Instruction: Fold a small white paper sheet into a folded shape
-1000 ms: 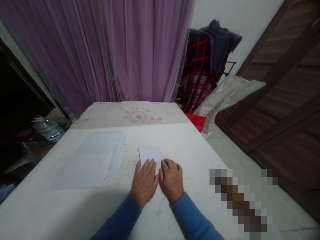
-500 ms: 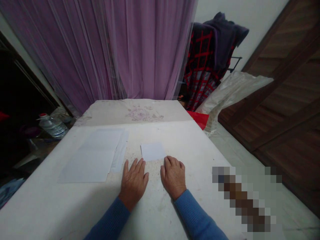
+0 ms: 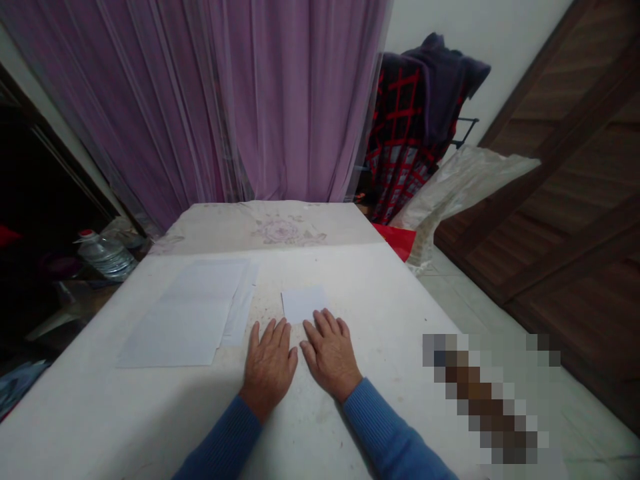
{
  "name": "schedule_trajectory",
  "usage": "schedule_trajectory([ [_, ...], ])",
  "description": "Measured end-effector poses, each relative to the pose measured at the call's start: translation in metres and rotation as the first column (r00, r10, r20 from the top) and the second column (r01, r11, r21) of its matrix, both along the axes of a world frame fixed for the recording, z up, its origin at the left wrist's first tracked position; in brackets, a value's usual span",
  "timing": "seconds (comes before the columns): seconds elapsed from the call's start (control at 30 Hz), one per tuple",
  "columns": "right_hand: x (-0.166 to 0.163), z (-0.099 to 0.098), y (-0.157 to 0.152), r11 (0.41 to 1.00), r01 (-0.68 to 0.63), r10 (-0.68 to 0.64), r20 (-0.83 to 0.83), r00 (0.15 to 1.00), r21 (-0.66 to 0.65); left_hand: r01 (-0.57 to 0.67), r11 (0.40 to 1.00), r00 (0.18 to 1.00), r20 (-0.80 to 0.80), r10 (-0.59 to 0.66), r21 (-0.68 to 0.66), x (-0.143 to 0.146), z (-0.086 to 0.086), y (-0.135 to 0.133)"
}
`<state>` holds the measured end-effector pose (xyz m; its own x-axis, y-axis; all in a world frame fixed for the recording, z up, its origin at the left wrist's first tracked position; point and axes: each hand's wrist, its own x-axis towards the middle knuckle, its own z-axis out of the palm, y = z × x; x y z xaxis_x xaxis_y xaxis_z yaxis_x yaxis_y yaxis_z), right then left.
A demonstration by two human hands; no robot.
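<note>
A small white folded paper [image 3: 303, 303] lies flat on the white-covered table [image 3: 390, 320]. My left hand [image 3: 271, 363] rests palm down, fingers stretched out, its tips near the paper's lower left corner. My right hand [image 3: 331, 350] also lies palm down with fingers spread, and its fingertips touch the paper's near edge on the right. Both hands hold nothing. To the left, a stack of larger white sheets [image 3: 183, 317] lies on the table, its right edge uneven.
Beyond the table's far edge hangs a purple curtain [image 3: 295, 100]. A water bottle [image 3: 105, 253] with a red cap stands at the left. On the right are a red bag [image 3: 397, 240], whitish plastic sheeting [image 3: 450, 187] and a pixelated patch.
My right hand has moved left, closer to my left hand, and its fingers have stretched out onto the paper's near edge. My left hand stays nearly in place.
</note>
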<state>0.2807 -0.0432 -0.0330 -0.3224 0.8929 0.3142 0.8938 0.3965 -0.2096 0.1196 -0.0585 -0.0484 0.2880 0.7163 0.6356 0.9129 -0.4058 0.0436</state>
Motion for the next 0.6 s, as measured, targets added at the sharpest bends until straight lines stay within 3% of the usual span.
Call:
schedule_trajectory([
  [0.27,0.013,-0.002,-0.001,0.965,0.259,-0.258,0.036,0.965,-0.026,-0.020,0.995,1.000,0.015,0.021,-0.093,-0.004,0.003,0.006],
  [0.6,0.015,-0.007,0.000,0.958,0.287,-0.286,0.025,0.958,-0.006,-0.205,0.881,0.968,0.042,0.246,-0.427,-0.022,0.016,0.051],
])
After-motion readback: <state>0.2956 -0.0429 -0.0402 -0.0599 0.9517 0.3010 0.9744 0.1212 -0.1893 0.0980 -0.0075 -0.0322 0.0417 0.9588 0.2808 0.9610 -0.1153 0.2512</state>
